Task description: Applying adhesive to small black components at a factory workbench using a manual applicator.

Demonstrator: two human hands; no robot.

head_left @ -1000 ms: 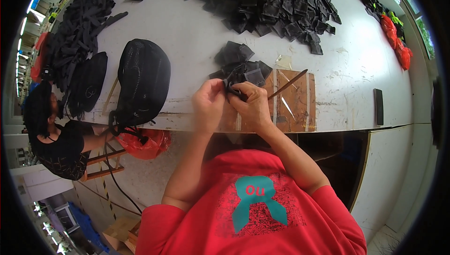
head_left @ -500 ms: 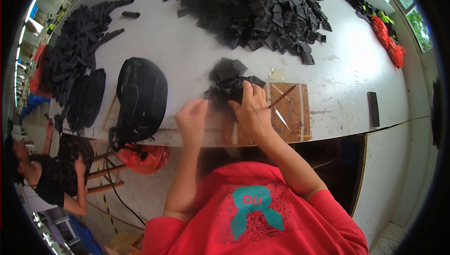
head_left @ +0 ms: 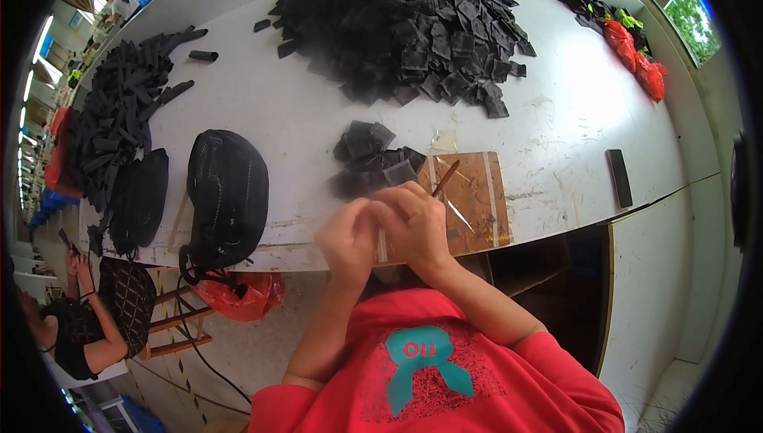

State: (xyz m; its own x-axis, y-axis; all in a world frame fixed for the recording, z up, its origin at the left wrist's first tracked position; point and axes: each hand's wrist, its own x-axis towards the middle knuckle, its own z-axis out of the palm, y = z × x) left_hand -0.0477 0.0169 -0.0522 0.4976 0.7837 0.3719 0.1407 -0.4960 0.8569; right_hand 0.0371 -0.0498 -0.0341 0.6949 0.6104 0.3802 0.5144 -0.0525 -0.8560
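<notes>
**Hands drawn back to the near edge**

On the left, a black domed mesh bag is seen lying unmoved on the white surface. The left hand has been brought back against the right hand at the surface's near edge, off the small stack of black square fabric pieces reached half a second ago. Both sets of fingers are curled together; what is gripped cannot be told. A thin brown stick rests on the wooden board.
</notes>
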